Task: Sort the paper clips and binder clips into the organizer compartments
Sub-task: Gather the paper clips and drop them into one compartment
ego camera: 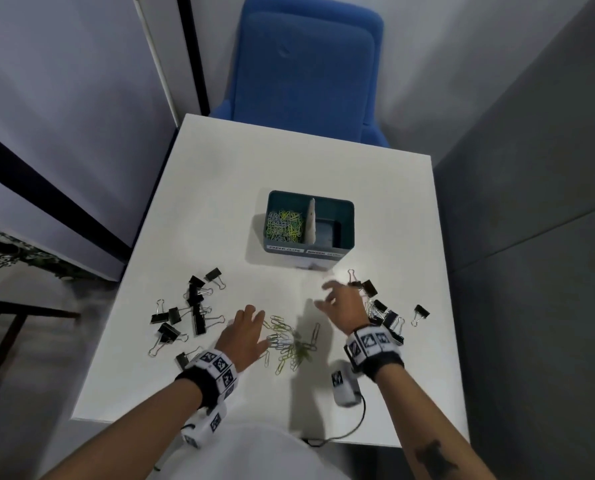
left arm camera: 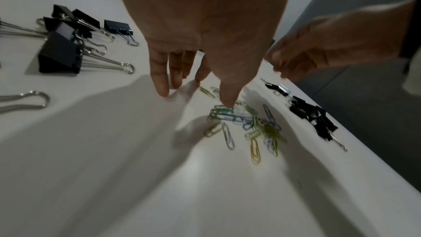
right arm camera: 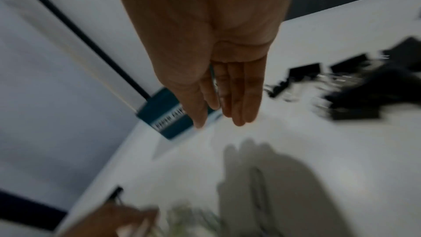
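Observation:
A teal organizer [ego camera: 344,216] stands mid-table; its left compartment holds coloured paper clips [ego camera: 285,226], its right one looks bare. A loose pile of paper clips [ego camera: 290,344] [left arm camera: 248,123] lies near the front. My left hand [ego camera: 245,332] [left arm camera: 193,78] rests flat, fingers straight, with the thumb touching the pile's left edge. My right hand [ego camera: 339,303] [right arm camera: 225,113] hovers blurred above the table, fingers straight and holding nothing, between the pile and the organizer [right arm camera: 168,114]. Black binder clips lie in a left group [ego camera: 188,313] [left arm camera: 66,42] and a right group [ego camera: 386,313] [right arm camera: 364,93].
A blue chair [ego camera: 306,71] stands behind the white table [ego camera: 219,188]. A white device with a cable [ego camera: 344,388] lies near the front edge. One binder clip [ego camera: 420,312] sits alone at the far right. Walls close in on both sides.

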Action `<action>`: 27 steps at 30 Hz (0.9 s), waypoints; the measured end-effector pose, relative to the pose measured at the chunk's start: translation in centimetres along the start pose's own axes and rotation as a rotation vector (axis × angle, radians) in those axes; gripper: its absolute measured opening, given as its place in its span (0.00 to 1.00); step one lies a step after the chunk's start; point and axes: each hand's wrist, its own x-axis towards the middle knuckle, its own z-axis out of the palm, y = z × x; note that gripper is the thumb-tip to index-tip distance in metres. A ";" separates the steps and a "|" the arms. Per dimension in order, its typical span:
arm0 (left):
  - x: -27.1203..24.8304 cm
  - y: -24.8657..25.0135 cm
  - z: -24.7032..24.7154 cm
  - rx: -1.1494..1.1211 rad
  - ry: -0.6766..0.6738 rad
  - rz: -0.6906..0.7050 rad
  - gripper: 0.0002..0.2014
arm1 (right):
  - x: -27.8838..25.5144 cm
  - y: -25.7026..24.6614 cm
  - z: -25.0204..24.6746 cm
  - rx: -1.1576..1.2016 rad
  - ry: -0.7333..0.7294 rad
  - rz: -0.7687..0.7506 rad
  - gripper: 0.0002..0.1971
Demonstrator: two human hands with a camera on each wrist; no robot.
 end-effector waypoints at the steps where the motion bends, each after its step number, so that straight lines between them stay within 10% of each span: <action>1: -0.2 0.2 0.3 -0.015 0.013 0.026 0.32 | -0.8 1.3 1.5 -0.077 -0.056 0.032 0.17; 12: -1.5 2.3 2.6 0.062 0.114 0.263 0.31 | -4.9 2.1 8.9 -0.110 -0.133 -0.103 0.17; 16: -2.4 1.0 2.0 -0.048 0.122 0.213 0.29 | -5.3 3.0 7.9 -0.119 -0.125 -0.113 0.26; 22: -3.2 0.0 2.8 0.049 -0.039 0.085 0.52 | -7.0 4.4 7.8 -0.276 -0.178 -0.116 0.46; 27: -1.3 2.7 2.9 0.035 0.023 0.083 0.51 | -6.3 2.8 9.2 -0.333 -0.086 -0.152 0.41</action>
